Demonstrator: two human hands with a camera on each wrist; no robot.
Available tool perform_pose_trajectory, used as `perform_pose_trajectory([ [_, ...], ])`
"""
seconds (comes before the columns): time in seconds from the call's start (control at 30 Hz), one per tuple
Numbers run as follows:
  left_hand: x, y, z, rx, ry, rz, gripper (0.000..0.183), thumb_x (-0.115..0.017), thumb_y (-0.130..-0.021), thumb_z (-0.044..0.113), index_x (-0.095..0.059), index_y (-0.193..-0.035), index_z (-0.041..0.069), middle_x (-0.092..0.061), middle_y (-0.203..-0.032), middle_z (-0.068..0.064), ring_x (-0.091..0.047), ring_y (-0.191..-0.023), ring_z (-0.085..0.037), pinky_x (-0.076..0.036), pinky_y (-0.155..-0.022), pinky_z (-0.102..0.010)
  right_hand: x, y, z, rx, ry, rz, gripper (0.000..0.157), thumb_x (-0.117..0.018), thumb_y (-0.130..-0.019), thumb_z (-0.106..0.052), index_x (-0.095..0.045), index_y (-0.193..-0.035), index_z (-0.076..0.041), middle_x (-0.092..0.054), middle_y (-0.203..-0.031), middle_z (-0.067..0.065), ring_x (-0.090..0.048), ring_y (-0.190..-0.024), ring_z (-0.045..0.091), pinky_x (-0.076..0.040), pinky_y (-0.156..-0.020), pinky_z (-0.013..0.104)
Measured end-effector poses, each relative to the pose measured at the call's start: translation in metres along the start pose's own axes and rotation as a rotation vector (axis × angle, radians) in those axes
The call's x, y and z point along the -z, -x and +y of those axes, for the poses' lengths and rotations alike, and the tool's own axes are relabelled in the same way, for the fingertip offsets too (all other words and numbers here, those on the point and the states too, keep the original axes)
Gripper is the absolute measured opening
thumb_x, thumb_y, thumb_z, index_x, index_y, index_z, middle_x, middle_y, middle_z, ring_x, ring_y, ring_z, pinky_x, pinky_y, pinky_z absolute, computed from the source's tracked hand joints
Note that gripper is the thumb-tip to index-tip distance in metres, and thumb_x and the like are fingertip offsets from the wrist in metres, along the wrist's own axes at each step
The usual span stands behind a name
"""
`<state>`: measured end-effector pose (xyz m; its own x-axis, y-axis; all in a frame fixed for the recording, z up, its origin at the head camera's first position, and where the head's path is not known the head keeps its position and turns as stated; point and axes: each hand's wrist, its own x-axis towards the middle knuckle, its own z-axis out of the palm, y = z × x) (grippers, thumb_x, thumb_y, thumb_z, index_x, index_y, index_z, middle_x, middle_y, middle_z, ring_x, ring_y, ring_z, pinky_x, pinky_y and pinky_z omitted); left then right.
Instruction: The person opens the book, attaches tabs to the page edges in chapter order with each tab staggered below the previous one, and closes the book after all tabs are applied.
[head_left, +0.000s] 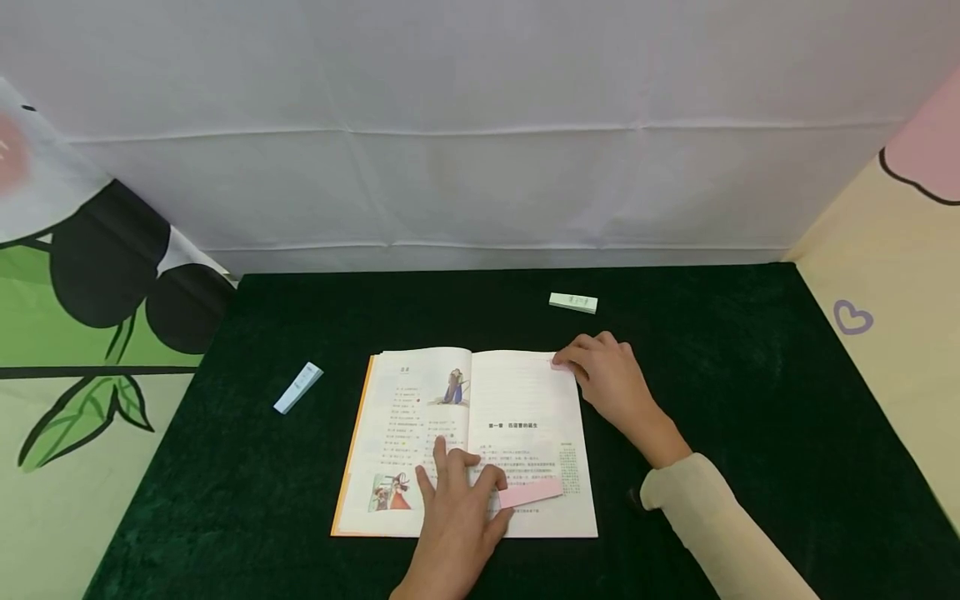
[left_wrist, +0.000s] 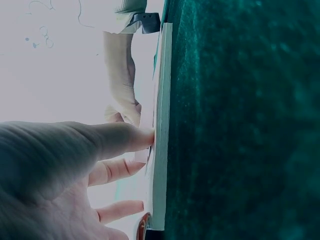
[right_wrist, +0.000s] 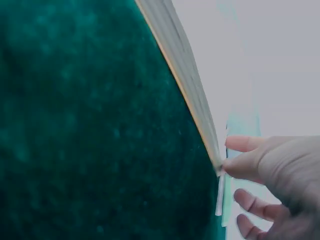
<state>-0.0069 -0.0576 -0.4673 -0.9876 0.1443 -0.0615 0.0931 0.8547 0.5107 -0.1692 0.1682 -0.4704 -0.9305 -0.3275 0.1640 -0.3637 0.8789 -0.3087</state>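
An open book (head_left: 517, 396) lies on the dark green cloth, with printed text and small coloured pictures. My left hand (head_left: 459, 521) rests low across the middle of the book, fingers spread. Between its thumb and index finger it holds one end of a pink sticky-note pad (head_left: 532, 492), which lies over the right page. My right hand (head_left: 611, 379) is at the top right corner of the right page. Its fingertips pinch a small pink sticky note (head_left: 561, 367) against that corner, mostly hidden by the fingers. In the right wrist view, the right thumb (right_wrist: 242, 166) meets the book's corner.
A pale green sticky-note pad (head_left: 573, 302) with handwriting lies beyond the book, near the right hand. A pale blue pad (head_left: 298, 387) lies at an angle to the book's left. Behind the green cloth (head_left: 675, 325) stands a white cloth wall (head_left: 480, 192).
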Motion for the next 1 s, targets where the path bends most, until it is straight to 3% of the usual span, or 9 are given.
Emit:
perform_pose_trajectory([
  [0.2,0.001,0.001,-0.001,-0.002,-0.002,0.002,0.032,-0.093,-0.079,0.020,-0.065,-0.096,0.020,-0.050,-0.123,-0.019,-0.021,-0.149,-0.066,-0.015,-0.102,-0.093,0.004,0.011,-0.010,0.044,0.125,-0.033,0.035,-0.069,-0.099,-0.006,-0.076,-0.129,-0.023,-0.072,-0.125,0.006,-0.056,-0.099,0.029,-0.044,-0.078,0.039],
  [0.43,0.002,0.000,-0.001,-0.004,-0.003,0.008,0.031,-0.092,-0.079,0.019,-0.065,-0.095,0.019,-0.050,-0.123,-0.019,-0.021,-0.149,-0.065,-0.015,-0.103,-0.093,0.007,0.023,-0.021,0.063,0.270,-0.073,0.046,-0.073,-0.097,-0.009,-0.068,-0.139,-0.026,-0.068,-0.137,0.010,-0.056,-0.112,0.034,-0.048,-0.085,0.043],
  [0.73,0.001,-0.002,-0.002,-0.004,-0.004,0.006,0.030,-0.091,-0.080,0.019,-0.065,-0.095,0.019,-0.050,-0.122,-0.019,-0.021,-0.149,-0.066,-0.015,-0.103,-0.093,0.006,0.021,-0.020,0.039,0.191,-0.021,0.042,-0.072,-0.097,-0.010,-0.070,-0.138,-0.020,-0.072,-0.130,0.008,-0.056,-0.101,0.031,-0.047,-0.078,0.040],
  [1.0,0.001,0.000,-0.004,-0.007,0.013,-0.017,0.030,-0.091,-0.081,0.022,-0.065,-0.096,0.020,-0.049,-0.125,-0.019,-0.019,-0.150,-0.066,-0.014,-0.103,-0.093,0.004,0.027,-0.027,0.037,0.333,-0.080,0.051,-0.077,-0.094,-0.011,-0.067,-0.142,-0.024,-0.066,-0.138,0.010,-0.054,-0.106,0.033,-0.049,-0.080,0.042],
])
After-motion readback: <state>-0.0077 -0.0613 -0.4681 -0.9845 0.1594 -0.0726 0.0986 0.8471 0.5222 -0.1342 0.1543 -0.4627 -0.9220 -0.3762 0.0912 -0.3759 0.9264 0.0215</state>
